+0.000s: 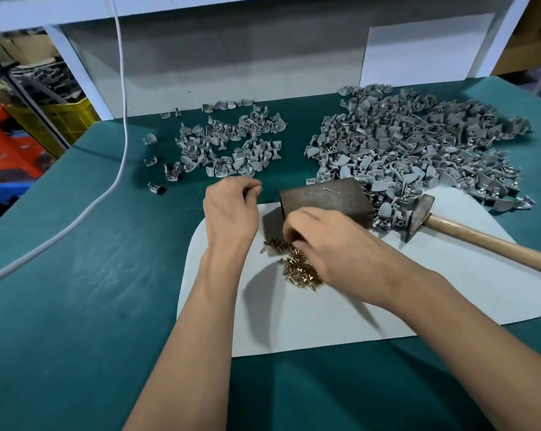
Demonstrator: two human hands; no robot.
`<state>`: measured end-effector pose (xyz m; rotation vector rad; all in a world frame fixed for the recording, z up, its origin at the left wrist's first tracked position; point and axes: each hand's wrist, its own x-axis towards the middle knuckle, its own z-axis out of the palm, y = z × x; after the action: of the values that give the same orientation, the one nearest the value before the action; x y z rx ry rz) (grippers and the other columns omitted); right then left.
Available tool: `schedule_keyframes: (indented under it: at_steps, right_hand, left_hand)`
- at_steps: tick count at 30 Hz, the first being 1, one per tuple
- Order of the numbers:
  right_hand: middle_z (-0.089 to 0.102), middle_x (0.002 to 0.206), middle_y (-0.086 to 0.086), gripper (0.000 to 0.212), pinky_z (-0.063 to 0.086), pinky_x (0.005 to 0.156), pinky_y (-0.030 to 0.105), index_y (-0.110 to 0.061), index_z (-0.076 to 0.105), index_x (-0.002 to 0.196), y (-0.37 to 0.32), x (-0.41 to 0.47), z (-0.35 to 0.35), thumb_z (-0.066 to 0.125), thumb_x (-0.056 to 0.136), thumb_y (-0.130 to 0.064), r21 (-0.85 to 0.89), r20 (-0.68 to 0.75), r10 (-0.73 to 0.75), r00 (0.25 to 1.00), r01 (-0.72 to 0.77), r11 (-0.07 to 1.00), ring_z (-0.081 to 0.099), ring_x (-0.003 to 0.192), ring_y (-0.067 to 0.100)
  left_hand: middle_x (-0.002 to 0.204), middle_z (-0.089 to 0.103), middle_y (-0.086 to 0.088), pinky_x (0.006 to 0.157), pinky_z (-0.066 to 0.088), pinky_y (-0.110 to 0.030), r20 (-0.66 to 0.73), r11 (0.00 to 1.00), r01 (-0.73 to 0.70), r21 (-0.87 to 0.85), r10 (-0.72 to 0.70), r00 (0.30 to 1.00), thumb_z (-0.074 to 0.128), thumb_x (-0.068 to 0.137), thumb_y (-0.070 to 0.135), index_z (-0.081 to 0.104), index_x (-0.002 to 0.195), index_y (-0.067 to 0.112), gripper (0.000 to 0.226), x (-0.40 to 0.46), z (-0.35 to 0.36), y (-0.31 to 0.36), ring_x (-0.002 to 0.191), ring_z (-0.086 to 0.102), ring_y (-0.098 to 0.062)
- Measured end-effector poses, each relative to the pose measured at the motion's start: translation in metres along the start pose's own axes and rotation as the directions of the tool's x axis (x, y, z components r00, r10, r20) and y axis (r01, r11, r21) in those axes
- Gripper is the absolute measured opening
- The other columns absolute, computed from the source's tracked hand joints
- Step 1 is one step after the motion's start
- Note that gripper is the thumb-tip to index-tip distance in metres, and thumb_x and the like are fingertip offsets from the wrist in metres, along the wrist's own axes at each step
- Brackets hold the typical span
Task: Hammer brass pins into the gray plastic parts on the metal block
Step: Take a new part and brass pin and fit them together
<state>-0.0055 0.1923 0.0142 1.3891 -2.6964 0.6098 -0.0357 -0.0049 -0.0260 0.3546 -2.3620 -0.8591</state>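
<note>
A dark metal block (325,197) stands on a pale mat (418,290) in the middle of the green table. A heap of small brass pins (297,269) lies on the mat just in front of the block. My right hand (325,241) is over the pins with its fingers curled down into the heap; what they pinch is hidden. My left hand (232,209) hovers left of the block, fingers curled, with something small and dark between fingertips and thumb. A hammer (418,216) with a wooden handle lies on the mat to the right of the block.
A large heap of gray plastic parts (418,144) covers the table's back right, reaching the block and hammer head. A smaller heap of gray parts (232,144) lies at the back centre. A white cable (120,150) hangs down on the left. A white frame stands behind.
</note>
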Motion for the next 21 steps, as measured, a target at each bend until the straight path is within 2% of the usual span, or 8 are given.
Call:
schedule_keyframes:
  at_steps: [3, 5, 7, 9, 13, 17, 21]
  right_hand:
    - [0.063, 0.1, -0.005, 0.015, 0.052, 0.086, 0.03, -0.011, 0.066, 0.108, 0.018, -0.008, -0.004, 0.054, 0.101, -0.005, 0.128, -0.197, 0.008, 0.98, 0.017, 0.992, 0.061, 0.091, 0.01]
    - [0.063, 0.086, -0.013, 0.015, 0.049, 0.073, 0.017, -0.009, 0.071, 0.103, 0.024, -0.011, -0.005, 0.06, 0.098, 0.0, 0.219, -0.344, 0.057, 0.937, 0.021, 0.976, 0.062, 0.074, 0.002]
    - [0.067, 0.074, -0.009, 0.016, 0.051, 0.055, 0.019, -0.01, 0.073, 0.1, 0.031, -0.012, -0.004, 0.062, 0.097, 0.001, 0.35, -0.439, 0.159, 0.884, 0.006, 0.937, 0.063, 0.052, 0.009]
    - [0.071, 0.074, -0.002, 0.016, 0.056, 0.047, 0.028, -0.01, 0.076, 0.101, 0.034, -0.01, -0.003, 0.063, 0.097, 0.001, 0.433, -0.496, 0.234, 0.836, 0.004, 0.901, 0.066, 0.051, 0.013]
    - [0.069, 0.097, 0.001, 0.018, 0.057, 0.06, 0.021, -0.012, 0.079, 0.099, 0.037, -0.009, -0.004, 0.068, 0.093, 0.001, 0.458, -0.541, 0.278, 0.794, 0.001, 0.889, 0.068, 0.073, 0.009]
    - [0.072, 0.092, -0.004, 0.019, 0.06, 0.076, 0.036, -0.014, 0.076, 0.102, 0.04, -0.005, -0.002, 0.068, 0.091, -0.001, 0.503, -0.578, 0.353, 0.735, -0.02, 0.864, 0.069, 0.084, 0.011]
    - [0.072, 0.089, -0.006, 0.031, 0.06, 0.083, 0.033, -0.019, 0.067, 0.114, 0.035, -0.001, 0.0, 0.073, 0.088, -0.003, 0.576, -0.62, 0.415, 0.666, 0.027, 0.817, 0.072, 0.088, 0.014]
  left_hand:
    - [0.091, 0.077, 0.008, 0.087, 0.059, -0.029, -0.056, 0.974, 0.034, -0.224, -0.048, 0.997, 0.07, 0.094, 0.012, 0.081, 0.1, 0.016, 0.013, -0.008, 0.002, 0.019, 0.085, 0.072, -0.01]
    - [0.087, 0.077, 0.005, 0.083, 0.061, -0.029, -0.064, 0.921, 0.039, -0.387, -0.069, 0.996, 0.07, 0.093, 0.009, 0.08, 0.1, 0.015, 0.013, -0.015, 0.004, 0.032, 0.079, 0.074, -0.008]
    - [0.088, 0.078, 0.0, 0.082, 0.063, -0.033, -0.021, 0.852, 0.055, -0.521, -0.077, 0.997, 0.07, 0.093, 0.004, 0.079, 0.1, 0.013, 0.015, -0.02, 0.005, 0.043, 0.079, 0.076, -0.01]
    - [0.089, 0.079, -0.002, 0.08, 0.064, -0.034, 0.023, 0.808, 0.065, -0.585, -0.064, 0.998, 0.07, 0.092, 0.001, 0.079, 0.1, 0.011, 0.016, -0.024, 0.007, 0.051, 0.079, 0.077, -0.012]
    - [0.088, 0.079, 0.002, 0.08, 0.064, -0.038, 0.073, 0.773, 0.067, -0.631, -0.026, 0.997, 0.072, 0.09, -0.001, 0.079, 0.097, 0.014, 0.018, -0.03, 0.008, 0.056, 0.079, 0.077, -0.013]
    - [0.088, 0.079, -0.007, 0.08, 0.064, -0.042, 0.154, 0.712, 0.111, -0.694, -0.003, 0.988, 0.072, 0.09, -0.002, 0.079, 0.097, 0.011, 0.016, -0.034, 0.009, 0.059, 0.078, 0.078, -0.023]
    - [0.088, 0.079, -0.007, 0.076, 0.063, -0.037, 0.201, 0.681, 0.131, -0.72, 0.025, 0.979, 0.073, 0.089, 0.0, 0.08, 0.096, 0.011, 0.014, -0.038, 0.011, 0.064, 0.08, 0.078, -0.025]
